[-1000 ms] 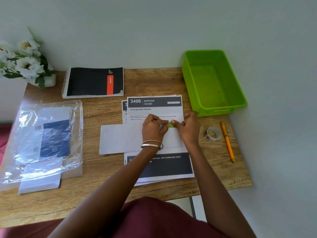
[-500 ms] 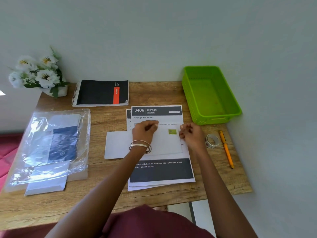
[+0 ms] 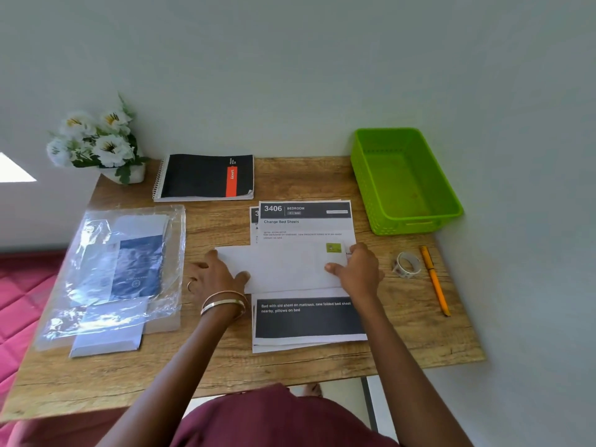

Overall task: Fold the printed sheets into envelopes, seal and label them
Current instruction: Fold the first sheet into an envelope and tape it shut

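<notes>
Head view first, working outward from my lap: nearest me the stack of printed sheets lies on the wooden table, its dark caption band facing up and unfolded, so I judge that most of the folding is yet to come. Lying across that stack is the long white paper envelope, flat, with a small green sticker label on its upper right corner — one envelope looks labelled, though I cannot tell whether its flap is sealed. My left hand rests on the envelope's left end with fingers spread and the thumb on the paper; my right hand pinches the right edge, thumb on top. Off to the left sits a clear plastic bag of spare envelopes, which suggests more rounds ahead. To the right lie the small roll of stickers and the orange pen, both untouched. Farther back, the bright green plastic basket holds nothing I can see — no finished envelope has reached it.
</notes>
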Demonstrator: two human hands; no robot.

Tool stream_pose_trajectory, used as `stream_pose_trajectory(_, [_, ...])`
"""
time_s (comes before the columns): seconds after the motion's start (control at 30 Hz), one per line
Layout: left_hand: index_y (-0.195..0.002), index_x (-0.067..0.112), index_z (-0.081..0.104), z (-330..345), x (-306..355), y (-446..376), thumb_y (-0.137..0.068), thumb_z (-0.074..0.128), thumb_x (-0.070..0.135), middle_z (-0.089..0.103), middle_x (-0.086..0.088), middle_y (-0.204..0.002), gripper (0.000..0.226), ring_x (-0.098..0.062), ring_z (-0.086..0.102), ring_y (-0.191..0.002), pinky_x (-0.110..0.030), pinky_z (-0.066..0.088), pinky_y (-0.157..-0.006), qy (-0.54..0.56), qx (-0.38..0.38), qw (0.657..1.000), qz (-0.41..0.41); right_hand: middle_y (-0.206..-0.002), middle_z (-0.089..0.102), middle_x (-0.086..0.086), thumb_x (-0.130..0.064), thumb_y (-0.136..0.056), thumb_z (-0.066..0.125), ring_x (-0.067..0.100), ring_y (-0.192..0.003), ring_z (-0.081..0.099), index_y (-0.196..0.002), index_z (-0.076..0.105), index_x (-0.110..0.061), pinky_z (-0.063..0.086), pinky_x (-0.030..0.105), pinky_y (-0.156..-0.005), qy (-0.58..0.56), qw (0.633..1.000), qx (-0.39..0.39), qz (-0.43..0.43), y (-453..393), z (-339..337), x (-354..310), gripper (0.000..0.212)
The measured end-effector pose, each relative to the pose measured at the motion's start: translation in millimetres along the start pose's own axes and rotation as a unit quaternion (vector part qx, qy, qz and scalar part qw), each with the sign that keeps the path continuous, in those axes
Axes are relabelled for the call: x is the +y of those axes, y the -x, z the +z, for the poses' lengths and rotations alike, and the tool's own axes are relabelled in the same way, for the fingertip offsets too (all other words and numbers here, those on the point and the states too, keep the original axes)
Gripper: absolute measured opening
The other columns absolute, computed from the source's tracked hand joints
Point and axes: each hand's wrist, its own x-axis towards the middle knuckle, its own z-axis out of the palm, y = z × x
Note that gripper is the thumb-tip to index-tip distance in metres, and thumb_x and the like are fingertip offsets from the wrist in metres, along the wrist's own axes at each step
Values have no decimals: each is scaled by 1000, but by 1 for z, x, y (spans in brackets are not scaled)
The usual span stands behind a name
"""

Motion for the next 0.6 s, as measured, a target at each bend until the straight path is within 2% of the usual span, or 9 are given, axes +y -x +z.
stream_pose_trajectory(0.17, [-131, 9, 43, -14, -1, -14, -77, 73, 13, 53, -19, -128, 61, -38, 52, -114, -48, 43, -94, 184, 7, 982, -44, -117, 61, 3, -23, -64, 87, 28, -111, 55, -116, 52, -11, 30, 43, -97, -56, 995, -37, 67, -10, -7, -6, 64])
stream_pose_trajectory(0.23, [-122, 7, 54, -19, -2, -17, -82, 69, 18, 61, -17, -117, 44, -33, 60, -100, -41, 49, -82, 234, -2, 971, -45, -110, 66, 2, -17, -60, 89, 25, -102, 61, -106, 59, -12, 40, 45, -98, -111, 990, -59, 71, -15, -8, -4, 55])
stream_pose_trajectory(0.33, [-103, 5, 66, -26, 2, -17, -88, 60, 25, 67, -16, -101, 26, -27, 60, -82, -34, 49, -72, 267, -3, 964, -22, -101, 71, 7, -10, -60, 88, 22, -90, 67, -98, 67, -7, 55, 41, -85, -191, 976, -90, 57, -15, -13, 1, 43])
stream_pose_trajectory(0.43, [-96, 7, 67, -35, 6, -17, -90, 58, 28, 66, -9, -96, 24, -24, 59, -79, -27, 47, -63, 298, -12, 954, -8, -96, 73, 14, -25, -68, 85, 30, -89, 69, -90, 70, -4, 56, 47, -81, -294, 950, -103, 29, -10, -24, 4, 34])
stream_pose_trajectory(0.5, [-88, 15, 66, -41, 7, -20, -88, 60, 31, 66, -6, -93, 18, -24, 61, -79, -31, 50, -68, 315, -27, 949, 1, -94, 73, 13, -30, -77, 77, 32, -91, 69, -89, 71, -7, 57, 47, -79, -355, 929, -105, 11, -4, -34, 2, 27])
stream_pose_trajectory(0.6, [-85, 17, 68, -49, 11, -31, -77, 71, 39, 68, -6, -93, 24, -29, 64, -83, -46, 53, -83, 346, -45, 937, -22, -89, 74, 4, -12, -86, 67, 19, -82, 71, -93, 71, -9, 57, 27, -64, -420, 901, -108, -1, 3, -55, 0, 9])
